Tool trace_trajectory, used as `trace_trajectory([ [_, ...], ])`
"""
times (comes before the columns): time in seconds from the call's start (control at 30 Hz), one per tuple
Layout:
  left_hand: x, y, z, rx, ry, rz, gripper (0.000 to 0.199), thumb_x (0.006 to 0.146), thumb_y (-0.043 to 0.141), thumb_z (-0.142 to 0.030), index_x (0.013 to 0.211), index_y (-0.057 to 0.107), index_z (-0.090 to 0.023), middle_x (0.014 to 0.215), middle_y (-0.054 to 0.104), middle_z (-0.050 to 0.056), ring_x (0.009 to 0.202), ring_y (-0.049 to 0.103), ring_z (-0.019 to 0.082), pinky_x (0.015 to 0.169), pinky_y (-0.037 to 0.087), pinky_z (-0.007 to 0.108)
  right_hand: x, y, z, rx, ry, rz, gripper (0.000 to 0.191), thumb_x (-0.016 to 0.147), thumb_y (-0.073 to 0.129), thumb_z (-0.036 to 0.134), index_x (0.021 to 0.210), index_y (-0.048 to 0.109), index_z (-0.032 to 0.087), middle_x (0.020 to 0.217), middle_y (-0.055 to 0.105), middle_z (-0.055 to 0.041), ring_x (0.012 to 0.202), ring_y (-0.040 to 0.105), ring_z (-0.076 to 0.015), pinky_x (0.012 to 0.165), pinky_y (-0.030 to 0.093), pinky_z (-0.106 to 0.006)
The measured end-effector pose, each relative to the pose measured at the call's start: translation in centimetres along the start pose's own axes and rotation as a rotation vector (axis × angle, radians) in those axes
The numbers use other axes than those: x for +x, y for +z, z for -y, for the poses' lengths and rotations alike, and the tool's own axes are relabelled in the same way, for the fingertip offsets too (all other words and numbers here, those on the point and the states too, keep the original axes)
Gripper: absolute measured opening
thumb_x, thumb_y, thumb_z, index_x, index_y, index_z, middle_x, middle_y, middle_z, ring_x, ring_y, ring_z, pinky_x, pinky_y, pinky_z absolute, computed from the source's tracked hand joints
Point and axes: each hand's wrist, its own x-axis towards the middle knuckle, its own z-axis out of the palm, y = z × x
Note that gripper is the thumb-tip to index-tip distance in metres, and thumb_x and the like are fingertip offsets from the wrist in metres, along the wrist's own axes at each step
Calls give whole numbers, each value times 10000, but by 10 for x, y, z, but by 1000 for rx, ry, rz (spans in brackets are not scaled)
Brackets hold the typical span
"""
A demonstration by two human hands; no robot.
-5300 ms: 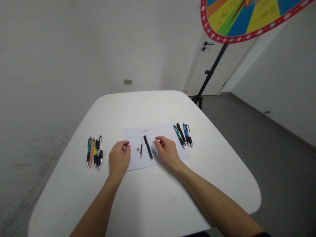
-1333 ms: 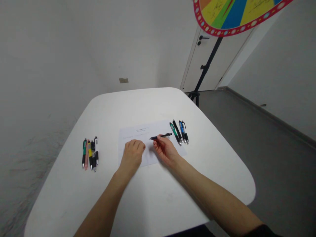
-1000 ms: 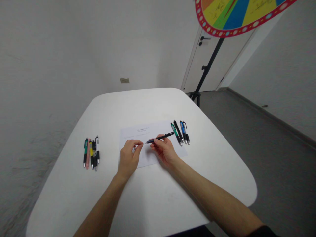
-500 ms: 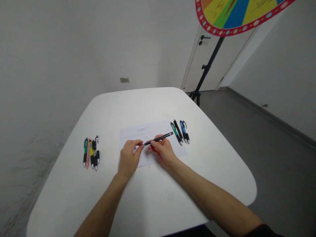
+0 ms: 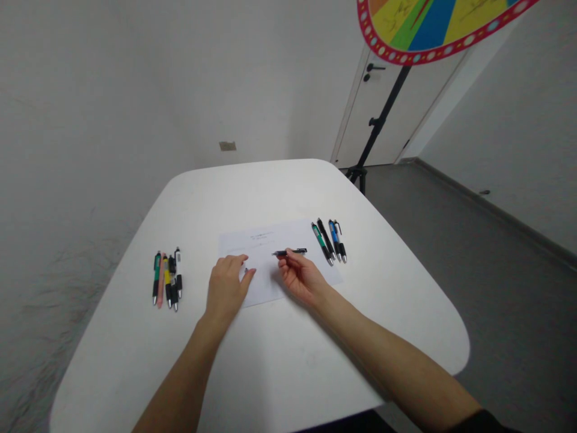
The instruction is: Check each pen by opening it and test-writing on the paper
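A slim black pen (image 5: 295, 251) lies in the pinched fingers of my right hand (image 5: 306, 279), above the paper. Its tip points left, toward my other hand. On the left edge of the white paper (image 5: 264, 293), my left hand (image 5: 225, 282) rests with thumb and fingers apart. A tiny dark spot shows between that thumb and forefinger; what it is I cannot make out. Faint lines of text run across the paper's upper part.
To the right lie a green pen (image 5: 321, 243), a black pen (image 5: 326, 239) and blue-and-black pens (image 5: 334, 239). Several more, including a yellow pen (image 5: 167, 281) and a pink pen (image 5: 161, 282), lie left on the white table (image 5: 252, 192). A colourful wheel (image 5: 433, 30) stands behind.
My left hand has let go of the pen's tip end and moved left and down, its fingers opening. My right hand has turned the pen nearer level.
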Motion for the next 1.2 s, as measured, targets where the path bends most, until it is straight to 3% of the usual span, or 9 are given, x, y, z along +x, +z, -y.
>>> trace_trajectory([
  [0.07,0,2,5,47,19,80,100,863,593,-224,926,667,-199,890,691,74,855,603,241,787,496,388,1,-1,1,13,4,-22,101,780,712,85,764,632,144,674,716,-22,554,650,-81,558,559,-150],
  [0.17,2,1,5,-1,0,137,127,864,555,-198,820,674,-196,839,695,72,825,604,232,777,497,382,2,-1,1,-27,-22,-30,118,766,731,108,760,624,156,682,720,-9,562,649,-70,562,551,-138],
  [0.4,8,-7,-17,-632,-346,-26,157,810,635,-335,818,691,-188,784,728,30,732,653,170,707,533,308,-5,5,-9,-174,-168,-2,269,651,833,164,787,602,188,665,700,28,559,645,-81,538,544,-151],
  [0.53,9,-5,-23,-818,-458,-50,208,729,695,-374,782,693,-174,747,725,32,717,658,166,706,536,306,-10,9,-14,-237,-201,0,348,623,856,191,825,573,196,701,709,27,573,652,-90,550,544,-167],
  [0.87,9,-5,-30,-871,-512,-51,219,687,716,-379,752,691,-172,717,715,23,691,647,160,696,526,294,-10,10,-17,-314,-245,9,432,568,889,229,813,534,217,748,729,6,582,653,-107,562,526,-204],
  [1.1,3,-1,-27,-882,-533,-27,220,724,716,-373,786,683,-165,695,721,22,658,678,163,656,538,285,-8,8,-19,-465,-308,51,315,569,887,275,800,699,173,675,719,-5,597,658,-127,595,542,-248],
  [1.2,0,-1,-24,-791,-478,-34,186,734,723,-351,778,698,-172,700,731,22,670,692,171,659,544,288,-6,5,-20,-480,-303,52,307,570,890,292,793,722,166,648,716,-12,590,662,-136,597,550,-265],
])
